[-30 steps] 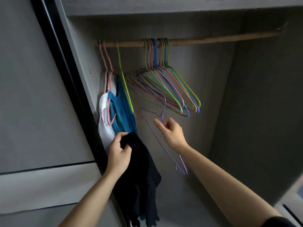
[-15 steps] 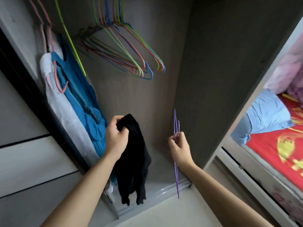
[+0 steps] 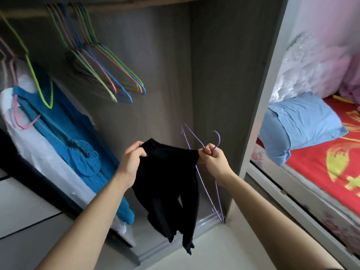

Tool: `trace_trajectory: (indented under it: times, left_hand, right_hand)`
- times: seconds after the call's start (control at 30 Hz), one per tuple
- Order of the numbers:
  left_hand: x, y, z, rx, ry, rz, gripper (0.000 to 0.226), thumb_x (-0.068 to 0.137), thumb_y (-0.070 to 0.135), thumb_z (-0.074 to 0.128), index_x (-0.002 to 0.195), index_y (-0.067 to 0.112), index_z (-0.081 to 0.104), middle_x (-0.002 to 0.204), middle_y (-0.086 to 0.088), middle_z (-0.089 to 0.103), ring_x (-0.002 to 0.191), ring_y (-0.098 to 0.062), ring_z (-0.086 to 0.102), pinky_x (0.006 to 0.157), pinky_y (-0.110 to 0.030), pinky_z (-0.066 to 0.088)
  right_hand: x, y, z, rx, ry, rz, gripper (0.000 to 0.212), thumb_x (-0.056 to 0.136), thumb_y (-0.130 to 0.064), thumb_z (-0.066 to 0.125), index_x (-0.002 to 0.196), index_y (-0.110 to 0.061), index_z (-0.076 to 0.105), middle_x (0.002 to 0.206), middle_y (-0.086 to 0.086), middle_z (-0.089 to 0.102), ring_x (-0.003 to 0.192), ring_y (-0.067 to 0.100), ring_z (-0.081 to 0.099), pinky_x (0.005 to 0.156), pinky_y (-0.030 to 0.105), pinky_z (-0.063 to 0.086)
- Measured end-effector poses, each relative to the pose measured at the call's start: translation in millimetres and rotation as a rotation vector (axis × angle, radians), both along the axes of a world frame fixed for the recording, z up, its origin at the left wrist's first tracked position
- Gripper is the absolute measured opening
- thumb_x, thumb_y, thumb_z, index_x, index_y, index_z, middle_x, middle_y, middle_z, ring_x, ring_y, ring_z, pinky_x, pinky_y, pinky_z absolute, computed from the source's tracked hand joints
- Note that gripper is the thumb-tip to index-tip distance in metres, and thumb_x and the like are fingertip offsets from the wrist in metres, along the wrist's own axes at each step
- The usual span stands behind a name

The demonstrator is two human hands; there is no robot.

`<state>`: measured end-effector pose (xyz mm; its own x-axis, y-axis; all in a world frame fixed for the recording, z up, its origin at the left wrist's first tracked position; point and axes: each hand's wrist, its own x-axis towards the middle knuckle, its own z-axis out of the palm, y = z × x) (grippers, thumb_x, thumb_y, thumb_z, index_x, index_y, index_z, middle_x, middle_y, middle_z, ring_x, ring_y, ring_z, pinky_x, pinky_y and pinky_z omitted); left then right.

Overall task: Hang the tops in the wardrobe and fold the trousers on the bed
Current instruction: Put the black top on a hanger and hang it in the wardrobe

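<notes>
A black top (image 3: 167,184) hangs between my two hands in front of the open wardrobe (image 3: 224,65). My left hand (image 3: 132,162) grips its upper left edge. My right hand (image 3: 214,158) pinches the top's other edge together with a thin purple wire hanger (image 3: 209,190), whose hook sticks up above my fist and whose frame hangs down behind the cloth. A blue top (image 3: 78,141) and a white garment (image 3: 39,152) hang at the wardrobe's left. A light blue garment (image 3: 300,123) lies on the bed (image 3: 331,172).
Several empty coloured wire hangers (image 3: 105,71) hang bunched on the wooden rail (image 3: 25,13). The bed with a red patterned sheet stands right of the wardrobe's side panel (image 3: 259,104), with pink and white bedding (image 3: 315,63) at its far end. Pale floor (image 3: 224,250) lies below.
My right hand brought the purple hanger over to the black top and now pinches both. My left hand lifted the top and spread it. The view swung right and up.
</notes>
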<state>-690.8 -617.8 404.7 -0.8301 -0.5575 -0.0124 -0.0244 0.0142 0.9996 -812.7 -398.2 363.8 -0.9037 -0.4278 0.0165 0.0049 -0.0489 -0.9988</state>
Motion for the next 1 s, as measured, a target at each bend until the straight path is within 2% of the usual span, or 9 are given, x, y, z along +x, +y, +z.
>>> trace_trajectory:
  times: [0.1,0.2,0.37,0.53,0.6,0.67,0.77,0.9,1.0]
  left_hand:
    - [-11,22,-1,0.139,-0.055,-0.119,0.025,0.077,0.039,0.057,0.071,0.015,0.06,0.078,0.002,0.066,0.077,-0.018,0.065,0.064,-0.024,0.05]
    - [-22,46,0,-0.075,-0.269,-0.043,0.055,0.067,0.071,0.074,0.091,0.022,0.072,0.085,0.01,0.076,0.08,-0.007,0.073,0.058,-0.015,0.052]
    - [-37,70,-14,-0.141,-0.426,0.195,0.019,0.071,0.026,0.064,0.083,0.012,0.058,0.062,0.002,0.06,0.049,-0.016,0.058,0.046,-0.025,0.042]
    - [-42,89,-26,-0.233,-0.441,0.227,0.024,0.08,0.001,0.044,0.096,0.015,0.053,0.087,-0.003,0.059,0.076,-0.018,0.056,0.059,-0.029,0.041]
    - [-45,92,-27,-0.262,-0.397,0.257,0.027,0.08,-0.001,0.039,0.097,0.015,0.053,0.089,-0.003,0.059,0.078,-0.02,0.054,0.065,-0.031,0.043]
    - [-51,92,-21,-0.275,-0.333,0.313,0.028,0.082,-0.001,0.038,0.101,0.013,0.053,0.086,-0.002,0.056,0.077,-0.021,0.052,0.068,-0.032,0.041]
    - [-60,86,-6,-0.28,-0.272,0.354,0.027,0.083,0.0,0.039,0.103,0.013,0.051,0.082,0.002,0.052,0.073,-0.019,0.048,0.064,-0.032,0.038]
    - [-58,71,-2,-0.527,-0.272,0.333,0.019,0.08,0.004,0.053,0.098,0.009,0.048,0.093,-0.005,0.053,0.084,-0.027,0.05,0.074,-0.036,0.041]
    - [-51,54,-7,-0.85,-0.37,0.289,0.025,0.078,0.012,0.067,0.098,0.014,0.052,0.101,-0.001,0.047,0.087,-0.023,0.047,0.079,-0.033,0.04]
  right_hand:
    - [-23,20,11,0.043,0.078,0.015,0.042,0.096,0.003,0.049,0.072,-0.024,0.028,0.07,0.004,0.034,0.068,0.02,0.032,0.065,0.038,0.031]
    - [-32,30,19,0.022,0.094,0.063,0.041,0.099,0.001,0.048,0.073,-0.023,0.029,0.066,-0.002,0.032,0.06,0.011,0.027,0.055,0.03,0.024]
    - [-36,40,20,0.085,0.176,0.108,0.042,0.097,0.005,0.048,0.072,-0.022,0.028,0.063,-0.008,0.035,0.059,0.01,0.026,0.054,0.026,0.027]
    - [-41,45,9,0.187,0.196,0.139,0.035,0.095,0.0,0.046,0.073,-0.022,0.03,0.064,-0.008,0.033,0.059,0.009,0.027,0.055,0.026,0.028]
    - [-40,43,2,0.31,0.24,0.189,0.029,0.097,-0.017,0.056,0.075,-0.022,0.037,0.066,-0.008,0.039,0.059,0.01,0.033,0.059,0.026,0.033]
    - [-36,42,-3,0.428,0.267,0.255,0.033,0.085,-0.055,0.068,0.088,-0.027,0.052,0.075,-0.016,0.054,0.065,0.0,0.049,0.066,0.018,0.041]
    - [-35,43,1,0.561,0.282,0.385,0.077,0.061,-0.084,0.068,0.118,-0.032,0.064,0.107,-0.018,0.069,0.098,-0.003,0.063,0.091,0.021,0.049]
    - [-46,44,12,0.558,0.358,0.245,0.019,0.091,-0.044,0.069,0.106,-0.034,0.076,0.091,-0.017,0.074,0.089,0.0,0.067,0.085,0.02,0.051]
    - [-49,39,19,0.448,0.333,0.07,0.028,0.094,-0.021,0.064,0.12,-0.028,0.072,0.105,-0.015,0.071,0.101,0.0,0.063,0.08,-0.001,0.039]
